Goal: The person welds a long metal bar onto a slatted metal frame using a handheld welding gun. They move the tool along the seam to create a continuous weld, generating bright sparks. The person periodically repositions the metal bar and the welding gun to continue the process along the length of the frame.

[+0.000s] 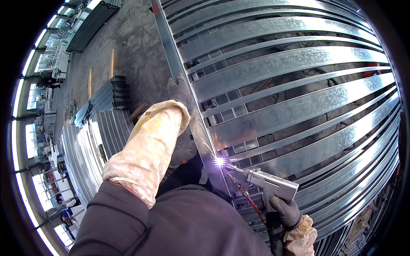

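My right hand (pixel 287 212), in a dark glove, grips the handle of a silver welding gun (pixel 273 184). The gun's nozzle points left at a bright violet-white spark (pixel 220 161), where a slat meets the long steel end tube (pixel 194 112). A thin wire guide with a red hose (pixel 253 205) runs beneath the barrel to the spark. Farther up the same tube, my gloved left hand (pixel 178 88) is closed on its outer side, though part of its fingers is hidden. Several galvanized steel slats (pixel 256 123) extend rightward from the tube.
Stacked steel profiles (pixel 96 136) lie on the left, with wooden strips (pixel 112 63) beyond them. Another pile of tubes (pixel 92 25) is on the concrete floor (pixel 136 38) at the far left. Cables show through gaps between slats. A person (pixel 50 82) stands near the windows.
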Motion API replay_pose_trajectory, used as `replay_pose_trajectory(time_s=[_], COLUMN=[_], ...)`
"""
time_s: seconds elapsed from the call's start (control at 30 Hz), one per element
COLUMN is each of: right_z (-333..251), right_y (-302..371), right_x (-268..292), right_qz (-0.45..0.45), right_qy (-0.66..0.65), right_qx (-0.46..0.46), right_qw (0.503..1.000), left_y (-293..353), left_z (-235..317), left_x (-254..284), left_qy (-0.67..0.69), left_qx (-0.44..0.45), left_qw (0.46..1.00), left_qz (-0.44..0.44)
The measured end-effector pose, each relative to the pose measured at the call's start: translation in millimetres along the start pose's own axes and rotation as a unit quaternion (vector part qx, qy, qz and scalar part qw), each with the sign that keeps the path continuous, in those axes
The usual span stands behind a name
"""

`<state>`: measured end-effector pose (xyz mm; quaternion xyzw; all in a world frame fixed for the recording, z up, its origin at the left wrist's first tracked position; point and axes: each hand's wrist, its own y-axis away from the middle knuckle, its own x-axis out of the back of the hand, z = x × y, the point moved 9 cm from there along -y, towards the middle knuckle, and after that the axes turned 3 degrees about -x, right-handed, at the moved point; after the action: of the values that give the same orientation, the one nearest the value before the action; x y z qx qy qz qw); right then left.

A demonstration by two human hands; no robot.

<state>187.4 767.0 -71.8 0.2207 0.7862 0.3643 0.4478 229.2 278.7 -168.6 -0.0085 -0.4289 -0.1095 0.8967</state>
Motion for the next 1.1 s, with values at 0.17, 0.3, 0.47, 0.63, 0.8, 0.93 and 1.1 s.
replay_pose_trajectory(time_s=[0.17, 0.3, 0.47, 0.63, 0.8, 0.93, 1.1], right_z=[2.0, 7.3, 6.3, 11.3, 14.7, 8.0, 4.4], right_y=[1.1, 2.2, 2.9, 2.9, 4.7, 10.2, 18.8], right_x=[1.5, 0.4, 1.6, 6.9, 7.9, -0.6, -3.6], right_qz=[0.015, 0.009, 0.0, 0.019, 0.011, 0.031, 0.054], right_qy=[0.007, -0.003, 0.001, -0.004, 0.008, 0.013, 0.013], right_qx=[-0.005, -0.021, -0.008, 0.0, -0.009, -0.018, -0.015], right_qw=[1.0, 1.0, 1.0, 1.0, 1.0, 0.999, 0.998], left_y=[-1.3, -17.3, -13.4, -16.2, -18.0, -12.0, -8.3], left_z=[0.9, -26.7, -17.7, -21.7, -22.9, -16.0, -7.1], left_x=[-5.2, -7.9, -13.7, -15.5, -13.1, -15.1, -16.1], left_qy=[-0.014, -0.017, -0.01, -0.012, -0.01, 0.009, 0.005], left_qx=[-0.008, -0.013, -0.01, -0.008, -0.014, 0.002, 0.02], left_qw=[1.0, 0.999, 1.0, 1.0, 0.999, 1.0, 0.999], left_qz=[0.0, 0.032, 0.017, 0.022, 0.03, -0.013, -0.041])
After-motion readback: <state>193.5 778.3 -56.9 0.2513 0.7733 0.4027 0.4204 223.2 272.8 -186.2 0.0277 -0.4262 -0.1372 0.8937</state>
